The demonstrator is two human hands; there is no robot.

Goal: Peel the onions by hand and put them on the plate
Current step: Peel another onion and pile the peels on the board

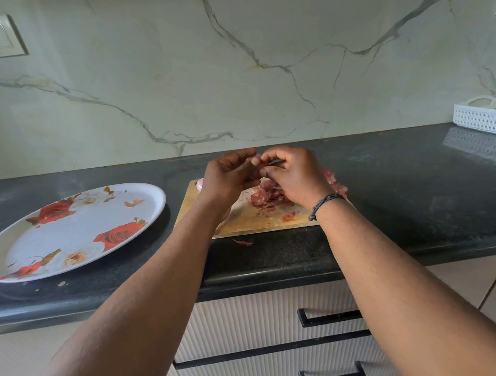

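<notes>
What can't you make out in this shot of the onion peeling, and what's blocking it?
- Onion, head view: mostly covered by the left hand and right hand; how much skin remains is unclear.
- Pale round thing at the cutting board's far left corner: mostly hidden behind the left hand; possibly a peeled onion.
- White basket: cut off by the right edge; contents unseen.
- Peels: partly under the right hand.

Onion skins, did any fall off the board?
Yes. One peel lies on the counter, just past the near edge of the board. More skins spill over the board's right side, behind the right hand.
</notes>
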